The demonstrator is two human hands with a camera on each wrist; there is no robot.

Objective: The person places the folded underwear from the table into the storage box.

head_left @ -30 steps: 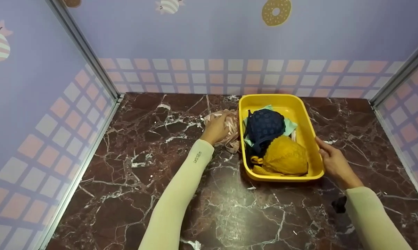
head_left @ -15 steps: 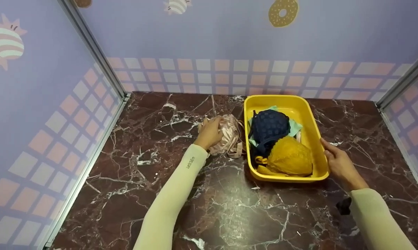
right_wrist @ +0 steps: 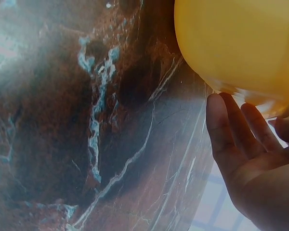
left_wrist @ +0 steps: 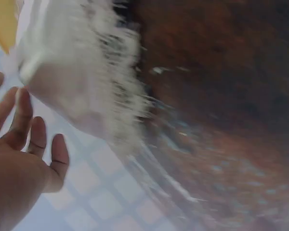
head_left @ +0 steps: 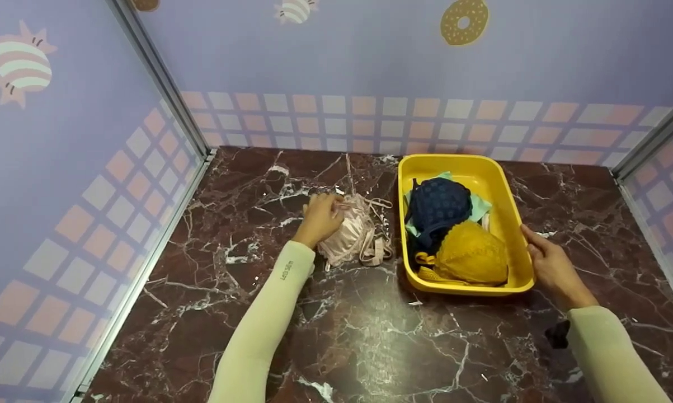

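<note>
A pale pink satin bra (head_left: 344, 232) with lace edges lies on the marble-patterned table, left of the yellow plastic bin (head_left: 513, 201). My left hand (head_left: 319, 218) pinches its upper left part; in the left wrist view, the bra's cup (left_wrist: 62, 67) stands close to my fingertips, somewhat blurred. Outside the bin's right wall, my right hand (head_left: 554, 268) rests with fairly straight fingers (right_wrist: 219, 115) touching the plastic. Inside the bin, a navy bra (head_left: 439, 204) lies behind a mustard-yellow lace bra (head_left: 470, 254). Mint-green fabric (head_left: 480, 207) shows beneath the navy one.
The marble-patterned table (head_left: 370, 336) is bounded by a lilac back wall (head_left: 342, 56) and side panels with pink and white squares. Metal corner posts (head_left: 163, 78) stand at the joints. A small black object (head_left: 557, 334) sits by the right sleeve.
My left hand has drawn the pink bra left, away from the bin's side, and its cup and straps are more spread out. My right hand stays at the bin. The head view has shifted slightly.
</note>
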